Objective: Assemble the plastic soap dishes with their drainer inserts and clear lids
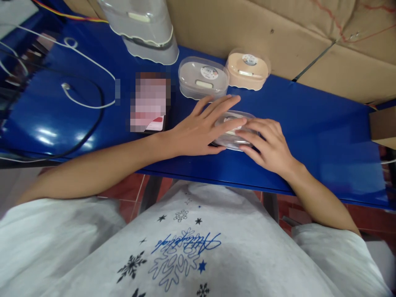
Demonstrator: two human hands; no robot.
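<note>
A small oval plastic box with a clear lid lies on the blue table under both my hands. My left hand reaches over its left side with fingers stretched and spread. The index finger lies across the lid by a white round sticker, and the thumb is at the near edge. From the right, my right hand curves its fingers and thumb around the right end of the lid. Parts of the box are hidden beneath my fingers.
Beyond my hands stand a grey lidded box and a peach one, each with a sticker. Bigger grey containers are at the back. A phone, partly blurred, lies left, near cables. Cardboard lines the table's far side.
</note>
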